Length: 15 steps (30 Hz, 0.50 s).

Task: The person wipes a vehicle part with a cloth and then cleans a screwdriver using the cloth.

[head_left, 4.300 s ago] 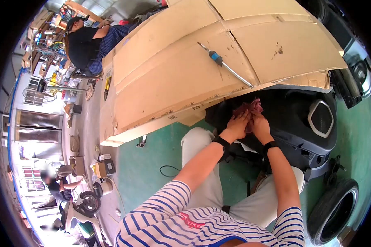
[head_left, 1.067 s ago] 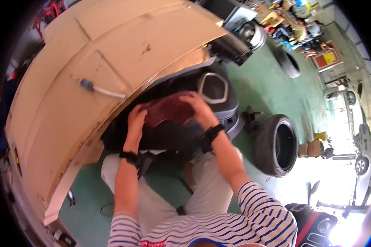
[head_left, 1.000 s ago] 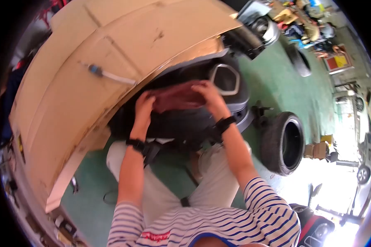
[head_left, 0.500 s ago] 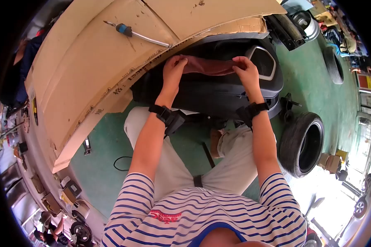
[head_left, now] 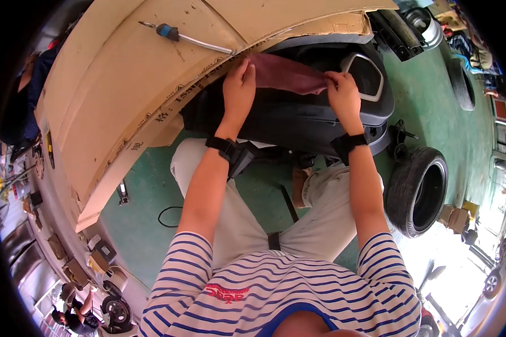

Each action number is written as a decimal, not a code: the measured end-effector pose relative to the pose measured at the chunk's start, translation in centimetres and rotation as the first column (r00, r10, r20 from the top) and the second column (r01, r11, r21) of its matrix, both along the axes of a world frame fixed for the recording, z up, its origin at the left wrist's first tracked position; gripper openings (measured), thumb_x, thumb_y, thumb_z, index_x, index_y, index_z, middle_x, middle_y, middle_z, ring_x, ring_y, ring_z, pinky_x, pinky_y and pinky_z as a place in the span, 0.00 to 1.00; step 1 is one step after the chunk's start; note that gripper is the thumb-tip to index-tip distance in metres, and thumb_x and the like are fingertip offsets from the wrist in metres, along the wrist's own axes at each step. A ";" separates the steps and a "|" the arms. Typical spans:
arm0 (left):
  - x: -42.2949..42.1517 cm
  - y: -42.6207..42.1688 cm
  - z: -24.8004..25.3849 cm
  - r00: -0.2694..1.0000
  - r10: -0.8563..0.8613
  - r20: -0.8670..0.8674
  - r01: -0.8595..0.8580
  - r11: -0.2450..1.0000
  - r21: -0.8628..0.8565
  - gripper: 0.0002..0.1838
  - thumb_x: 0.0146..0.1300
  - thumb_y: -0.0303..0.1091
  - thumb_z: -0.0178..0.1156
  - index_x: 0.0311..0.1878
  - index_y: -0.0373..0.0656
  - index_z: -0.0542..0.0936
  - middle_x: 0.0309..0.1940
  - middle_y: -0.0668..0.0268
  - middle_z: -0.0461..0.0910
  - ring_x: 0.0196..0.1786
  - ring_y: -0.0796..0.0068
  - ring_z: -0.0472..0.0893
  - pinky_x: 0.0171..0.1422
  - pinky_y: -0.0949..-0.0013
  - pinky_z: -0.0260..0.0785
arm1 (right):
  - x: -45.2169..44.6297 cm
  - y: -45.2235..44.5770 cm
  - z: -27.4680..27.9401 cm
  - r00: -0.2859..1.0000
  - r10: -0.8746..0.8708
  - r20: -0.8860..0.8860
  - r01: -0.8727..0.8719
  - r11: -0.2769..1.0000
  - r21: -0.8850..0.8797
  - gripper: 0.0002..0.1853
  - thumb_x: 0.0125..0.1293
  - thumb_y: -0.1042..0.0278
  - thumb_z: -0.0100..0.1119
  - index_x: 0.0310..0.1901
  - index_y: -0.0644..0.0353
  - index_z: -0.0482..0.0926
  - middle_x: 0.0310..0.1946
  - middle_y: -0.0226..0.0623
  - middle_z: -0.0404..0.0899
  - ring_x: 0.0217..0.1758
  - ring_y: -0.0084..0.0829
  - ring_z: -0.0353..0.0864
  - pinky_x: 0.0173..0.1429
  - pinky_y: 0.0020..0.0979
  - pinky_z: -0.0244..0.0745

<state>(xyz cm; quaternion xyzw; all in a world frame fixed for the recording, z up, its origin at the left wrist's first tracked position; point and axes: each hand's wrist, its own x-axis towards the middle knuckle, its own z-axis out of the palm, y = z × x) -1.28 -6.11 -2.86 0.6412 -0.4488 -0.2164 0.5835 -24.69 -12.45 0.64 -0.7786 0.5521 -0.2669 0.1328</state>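
Note:
A dark reddish-brown cloth (head_left: 289, 74) is stretched between my two hands, above a black plastic panel (head_left: 298, 121) that looks like a car door trim. My left hand (head_left: 239, 90) pinches the cloth's left end, close to the cardboard edge. At the other end, my right hand (head_left: 343, 92) grips a corner between thumb and fingers, beside the panel's silver-rimmed speaker frame (head_left: 381, 84). The cloth hides part of the panel's dark upper surface.
A large cardboard sheet (head_left: 118, 84) stretches across the upper left, with a blue-and-black-handled tool (head_left: 167, 32) on it. A tyre (head_left: 396, 196) stands at the right on the green floor. Another tyre (head_left: 461, 84) lies farther back. People (head_left: 76, 312) are at lower left.
The left hand has risen, lifting the cloth's left end towards the cardboard. My right hand has shifted slightly right, and the cloth now hangs wider and more slanted.

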 end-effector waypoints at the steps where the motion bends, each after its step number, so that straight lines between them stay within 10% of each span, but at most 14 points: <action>1: -0.2 -0.1 0.4 1.000 0.000 -0.001 0.000 1.000 0.002 0.17 0.62 0.32 0.57 0.49 0.30 0.76 0.48 0.53 0.78 0.50 0.61 0.78 0.54 0.70 0.68 | 0.3 0.0 0.6 0.994 -0.002 0.108 0.010 0.997 -0.072 0.10 0.56 0.71 0.57 0.40 0.56 0.81 0.37 0.44 0.75 0.39 0.46 0.77 0.43 0.38 0.73; 7: -0.7 0.4 1.5 0.977 0.024 0.211 0.008 0.989 -0.147 0.17 0.65 0.34 0.52 0.52 0.33 0.75 0.52 0.49 0.75 0.58 0.55 0.73 0.62 0.66 0.63 | 0.7 -0.1 2.4 0.978 0.131 0.163 -0.072 0.943 -0.326 0.10 0.56 0.76 0.56 0.40 0.60 0.81 0.38 0.43 0.73 0.41 0.43 0.77 0.44 0.39 0.73; 9: -0.1 0.8 0.7 0.983 -0.142 0.120 0.135 0.989 0.065 0.17 0.63 0.36 0.52 0.50 0.35 0.76 0.50 0.50 0.76 0.55 0.54 0.75 0.59 0.64 0.66 | -0.6 -0.5 -0.1 0.982 0.180 0.056 -0.152 0.932 -0.328 0.10 0.58 0.73 0.55 0.41 0.61 0.80 0.38 0.43 0.73 0.42 0.44 0.77 0.45 0.39 0.74; 11: 0.4 1.3 -0.2 0.961 -0.240 0.139 0.194 0.940 0.280 0.17 0.62 0.37 0.54 0.50 0.36 0.76 0.49 0.52 0.77 0.54 0.55 0.75 0.57 0.67 0.66 | -1.9 -0.7 -3.9 0.887 0.180 -0.425 -0.141 0.983 0.122 0.14 0.60 0.64 0.55 0.45 0.59 0.80 0.45 0.47 0.74 0.50 0.48 0.74 0.51 0.38 0.73; 15: 0.4 2.2 -0.4 0.902 -0.396 0.173 0.261 0.818 0.513 0.18 0.57 0.36 0.56 0.49 0.36 0.77 0.48 0.51 0.77 0.53 0.53 0.75 0.56 0.65 0.67 | -0.7 1.1 -3.6 0.581 0.463 -0.669 -0.039 0.837 0.545 0.25 0.56 0.58 0.57 0.57 0.55 0.74 0.61 0.51 0.65 0.65 0.56 0.61 0.62 0.43 0.67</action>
